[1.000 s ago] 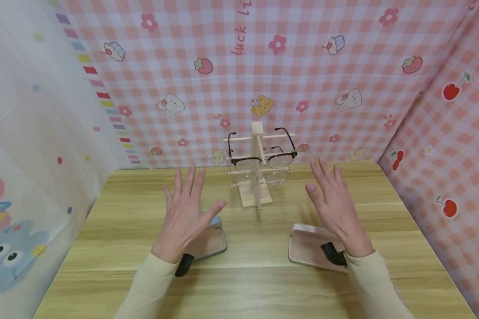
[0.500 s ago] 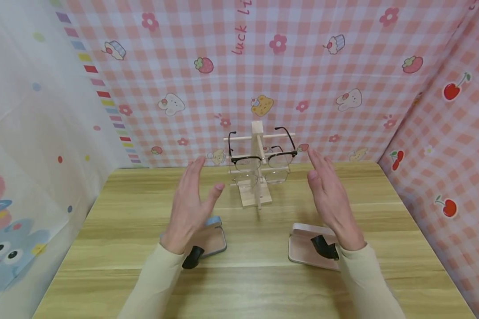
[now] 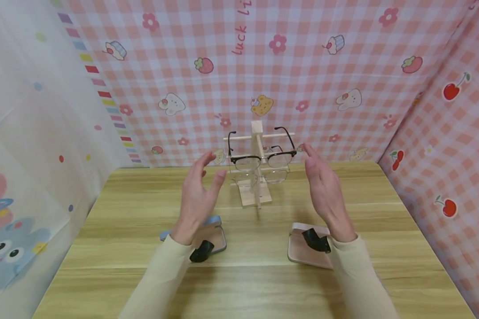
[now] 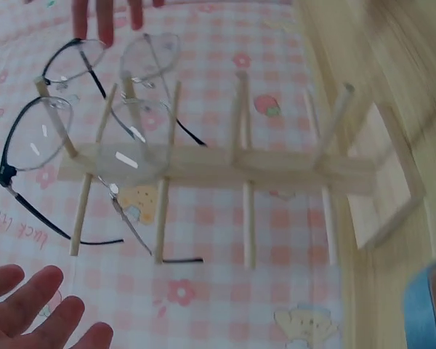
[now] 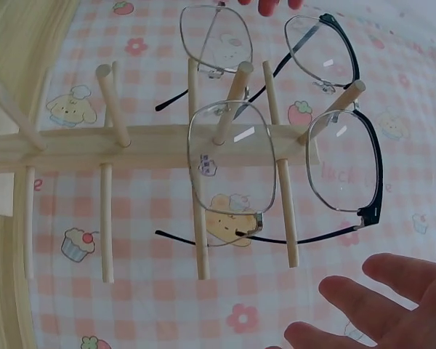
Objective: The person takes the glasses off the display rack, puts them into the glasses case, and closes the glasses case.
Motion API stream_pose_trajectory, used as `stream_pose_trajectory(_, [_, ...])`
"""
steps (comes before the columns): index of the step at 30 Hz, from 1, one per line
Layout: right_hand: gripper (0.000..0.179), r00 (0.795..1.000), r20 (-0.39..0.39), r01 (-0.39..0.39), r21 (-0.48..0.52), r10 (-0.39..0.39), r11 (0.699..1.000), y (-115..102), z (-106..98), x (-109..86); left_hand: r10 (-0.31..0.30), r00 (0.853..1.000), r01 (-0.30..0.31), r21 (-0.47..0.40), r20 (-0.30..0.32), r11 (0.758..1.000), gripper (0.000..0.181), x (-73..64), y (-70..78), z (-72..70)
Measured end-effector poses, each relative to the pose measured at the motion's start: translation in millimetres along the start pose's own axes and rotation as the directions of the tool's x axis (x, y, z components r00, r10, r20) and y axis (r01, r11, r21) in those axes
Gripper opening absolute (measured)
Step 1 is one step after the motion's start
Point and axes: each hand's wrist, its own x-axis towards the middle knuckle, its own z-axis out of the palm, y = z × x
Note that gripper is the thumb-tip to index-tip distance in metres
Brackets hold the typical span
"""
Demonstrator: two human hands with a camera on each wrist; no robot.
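I see my left hand point(image 3: 197, 195) and right hand point(image 3: 325, 190), empty, fingers loosely extended, flanking the black-browed glasses point(image 3: 279, 159) on the wooden stand point(image 3: 257, 127).

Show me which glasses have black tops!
The upper glasses, highest on the wooden stand; the lower glasses have thin silvery rims without black tops.

The rack point(image 5: 152, 145) mid-frame looks matt, bare wood; the black-browed glasses point(image 3: 281, 155), glossy plastic and metal; the table point(image 3: 259, 288) below, smooth wood-grain; the backdrop point(image 3: 239, 84), cloth.
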Motion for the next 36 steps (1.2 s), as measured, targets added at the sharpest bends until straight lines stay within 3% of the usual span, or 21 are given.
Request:
stream_pose_trajectory(5, [0.048,0.998,-0.019,-0.056,0.054,0.057,0.997,-4.2,2.5,2.9,-0.074,0.997,0.072,-0.180,-0.004,0.981,0.055,6.7,6.7,2.4])
stream_pose_trajectory(11, [0.048,0.994,-0.051,-0.087,0.129,0.094,0.988,-8.3,5.3,7.9,-0.182,0.982,0.187,-0.344,0.044,0.920,0.050,15.2,13.0,4.2])
stream_pose_trajectory(14, [0.049,0.993,-0.058,-0.088,0.183,0.100,0.979,-9.5,6.6,10.8,-0.232,0.970,0.241,-0.430,0.075,0.870,0.047,19.0,15.8,5.2])
stream_pose_trajectory(20, [0.049,0.987,-0.057,-0.138,0.211,0.153,0.968,-11.6,8.1,16.3,-0.307,0.942,0.325,-0.599,0.135,0.732,0.046,25.5,18.9,8.1])
stream_pose_trajectory(22, [0.049,0.984,-0.053,-0.154,0.220,0.169,0.963,-11.9,9.2,18.0,-0.320,0.936,0.340,-0.624,0.149,0.704,0.045,26.8,20.1,8.7])
stream_pose_trajectory(26, [0.048,0.983,-0.052,-0.155,0.258,0.174,0.954,-12.0,11.9,20.5,-0.340,0.925,0.365,-0.638,0.167,0.678,0.043,27.9,21.7,9.7])
stream_pose_trajectory(33, [0.040,0.982,-0.072,-0.148,0.280,0.174,0.948,-44.3,8.1,17.2,-0.367,0.912,0.390,-0.656,0.182,0.646,0.041,29.7,22.5,11.7])
stream_pose_trajectory(36, [0.038,0.979,-0.081,-0.153,0.303,0.185,0.941,-40.3,10.1,19.3,-0.372,0.909,0.395,-0.666,0.186,0.633,0.040,30.5,23.2,12.0])
